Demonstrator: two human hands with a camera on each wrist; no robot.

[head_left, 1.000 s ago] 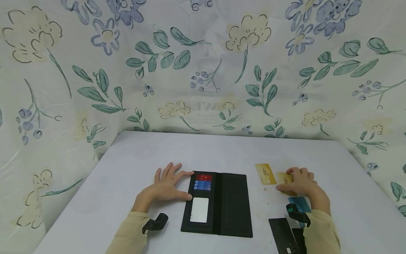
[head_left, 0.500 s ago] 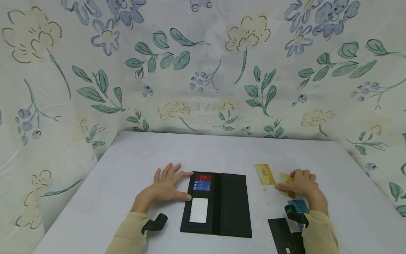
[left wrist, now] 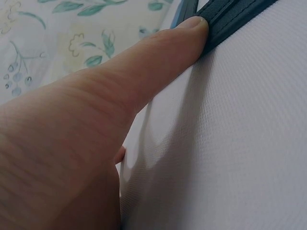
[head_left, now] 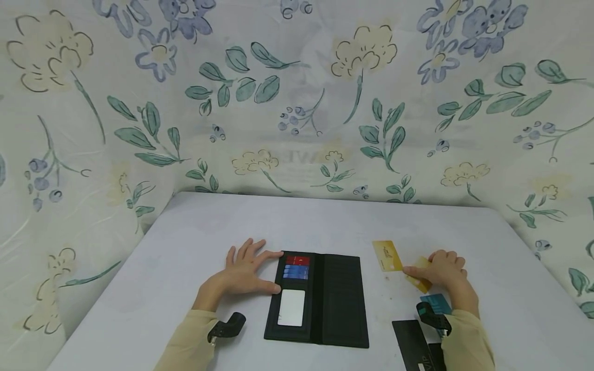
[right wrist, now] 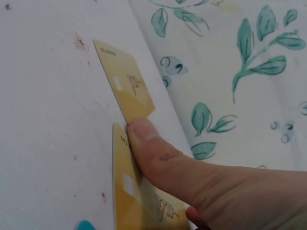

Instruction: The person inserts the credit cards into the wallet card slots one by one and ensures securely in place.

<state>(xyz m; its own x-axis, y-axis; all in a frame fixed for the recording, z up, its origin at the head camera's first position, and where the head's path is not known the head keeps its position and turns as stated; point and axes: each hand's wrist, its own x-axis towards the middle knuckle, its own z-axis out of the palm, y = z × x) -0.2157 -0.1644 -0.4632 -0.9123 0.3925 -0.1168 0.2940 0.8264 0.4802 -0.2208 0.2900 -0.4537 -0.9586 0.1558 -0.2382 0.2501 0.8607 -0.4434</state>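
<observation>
A black bifold wallet (head_left: 343,304) lies spread flat mid-table; its left panel holds a red card (head_left: 297,260) and blue cards (head_left: 295,272) above a white window (head_left: 292,308). My left hand (head_left: 243,274) is spread beside it, with index fingertip and thumb touching the wallet's left edge. To the right, my right hand (head_left: 444,270) holds a gold VIP card (head_left: 419,285) between thumb and curled fingers, the card lying tilted. A second gold VIP card (head_left: 386,255) lies just left of the thumb tip. In the right wrist view the thumb (right wrist: 160,158) crosses the held card.
Below the right hand lies a blue card (head_left: 438,300), partly covered by the wrist camera (head_left: 431,317). Black cards (head_left: 410,342), one marked VIP, lie near the right sleeve (head_left: 466,340). A floral cloth (head_left: 315,103) hangs behind the white table (head_left: 223,216).
The right hand has shifted slightly, turning and sliding the gold card under it a little toward me. The left hand and the wallet stay put.
</observation>
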